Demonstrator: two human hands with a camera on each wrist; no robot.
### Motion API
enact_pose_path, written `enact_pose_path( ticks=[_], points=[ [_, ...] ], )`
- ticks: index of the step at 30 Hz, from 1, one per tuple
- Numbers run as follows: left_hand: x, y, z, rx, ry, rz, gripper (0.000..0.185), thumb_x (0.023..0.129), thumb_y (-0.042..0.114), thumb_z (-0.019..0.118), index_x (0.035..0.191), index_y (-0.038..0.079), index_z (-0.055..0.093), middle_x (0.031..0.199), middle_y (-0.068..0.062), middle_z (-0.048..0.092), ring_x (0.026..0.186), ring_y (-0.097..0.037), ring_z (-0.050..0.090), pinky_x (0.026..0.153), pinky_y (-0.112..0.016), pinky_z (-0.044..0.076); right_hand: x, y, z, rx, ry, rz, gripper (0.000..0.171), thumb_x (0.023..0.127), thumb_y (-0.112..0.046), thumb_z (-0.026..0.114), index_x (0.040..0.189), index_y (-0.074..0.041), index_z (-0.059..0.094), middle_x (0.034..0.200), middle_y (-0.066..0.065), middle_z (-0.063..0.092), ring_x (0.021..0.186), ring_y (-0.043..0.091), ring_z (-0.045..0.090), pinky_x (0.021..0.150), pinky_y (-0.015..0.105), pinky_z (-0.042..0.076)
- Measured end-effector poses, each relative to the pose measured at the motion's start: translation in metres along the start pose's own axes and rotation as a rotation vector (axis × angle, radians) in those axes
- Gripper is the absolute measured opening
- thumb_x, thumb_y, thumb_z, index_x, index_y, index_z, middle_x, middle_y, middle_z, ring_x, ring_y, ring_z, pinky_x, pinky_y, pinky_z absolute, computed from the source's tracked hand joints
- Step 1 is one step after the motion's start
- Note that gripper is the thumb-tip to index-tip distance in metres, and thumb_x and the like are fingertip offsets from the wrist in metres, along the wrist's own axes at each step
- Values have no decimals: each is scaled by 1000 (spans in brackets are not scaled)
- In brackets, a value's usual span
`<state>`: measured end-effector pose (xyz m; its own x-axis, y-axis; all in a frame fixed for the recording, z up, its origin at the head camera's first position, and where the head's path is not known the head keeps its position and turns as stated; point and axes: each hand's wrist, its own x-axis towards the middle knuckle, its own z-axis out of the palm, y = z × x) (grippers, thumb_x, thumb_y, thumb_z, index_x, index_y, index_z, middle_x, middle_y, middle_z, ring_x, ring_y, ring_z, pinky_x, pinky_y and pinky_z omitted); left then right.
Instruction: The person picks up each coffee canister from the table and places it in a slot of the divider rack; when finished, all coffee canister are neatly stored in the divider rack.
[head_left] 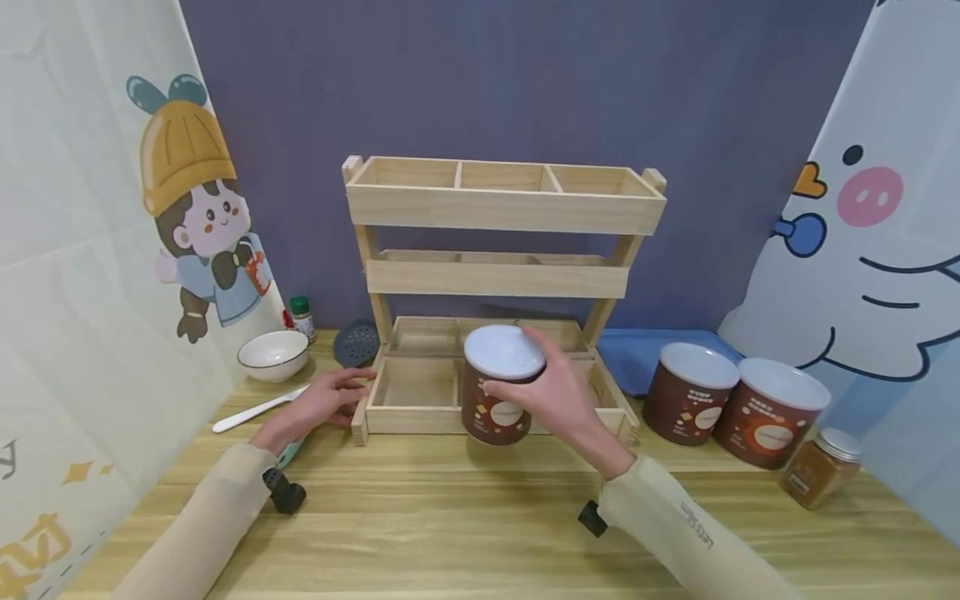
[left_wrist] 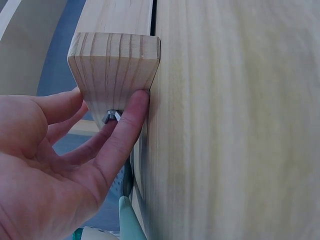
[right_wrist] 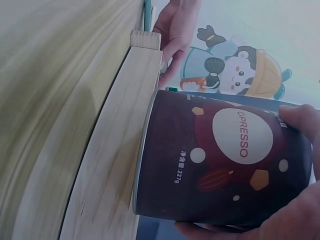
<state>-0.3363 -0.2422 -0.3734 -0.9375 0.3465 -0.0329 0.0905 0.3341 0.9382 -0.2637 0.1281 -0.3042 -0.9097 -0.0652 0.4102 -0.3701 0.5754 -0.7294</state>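
Note:
My right hand [head_left: 558, 392] grips a brown coffee can [head_left: 495, 408] with a white lid, fingers and thumb on opposite sides near its top. The can is upright at the front of a tiered wooden rack [head_left: 495, 208]. In the right wrist view, the can's [right_wrist: 225, 160] base is at the rack's front board [right_wrist: 110, 150]; whether they touch I cannot tell. At the rack's lower left corner, my left hand [head_left: 326, 400] holds the wooden end post. The left wrist view has thumb and index finger on either side of this post [left_wrist: 115, 65], near a wing nut [left_wrist: 112, 116].
Two more brown cans [head_left: 690, 396] and a spice jar [head_left: 821, 468] stand on the right, by a blue tray [head_left: 630, 367]. On the left are a white bowl [head_left: 273, 356], a green-capped shaker [head_left: 302, 318], a white-handled utensil [head_left: 255, 411] and a dark slotted utensil [head_left: 356, 343].

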Motion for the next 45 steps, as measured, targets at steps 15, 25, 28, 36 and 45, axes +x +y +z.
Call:
enact_pose_path(
  ticks=[15,25,28,36,45],
  points=[
    [0,0,0,-2,16,-10,47,108,11,46,153,-2,37,122,-28,64,92,-22,70,74,-38,59,32,-16,46,38,-27,-4,101,70,-49,91,154,-17,43,135,12,60,115,29,61,87,49,54],
    [0,-1,1,-9,9,0,47,108,10,45,152,-4,36,113,-20,68,91,-22,70,74,-39,58,49,-26,73,82,-24,-41,101,70,-44,91,153,-11,44,132,13,63,112,27,63,87,46,55],
    [0,-1,1,-15,8,-1,47,108,11,45,153,-3,36,114,-20,68,92,-22,70,75,-39,58,55,-30,82,82,-32,-47,101,70,-45,91,153,-11,43,130,12,63,110,26,63,86,44,55],
    [2,-3,0,0,12,-8,48,108,12,46,153,-2,36,122,-28,64,95,-23,69,76,-41,58,68,-42,103,89,-40,-45,103,70,-46,90,154,-13,41,127,10,64,107,23,64,84,38,55],
    [1,-3,0,-11,12,-1,48,108,13,47,153,-3,36,121,-26,65,96,-23,69,77,-41,58,77,-37,121,68,-4,-64,101,71,-48,90,152,-11,43,123,10,66,104,22,65,83,35,55]
  ],
)
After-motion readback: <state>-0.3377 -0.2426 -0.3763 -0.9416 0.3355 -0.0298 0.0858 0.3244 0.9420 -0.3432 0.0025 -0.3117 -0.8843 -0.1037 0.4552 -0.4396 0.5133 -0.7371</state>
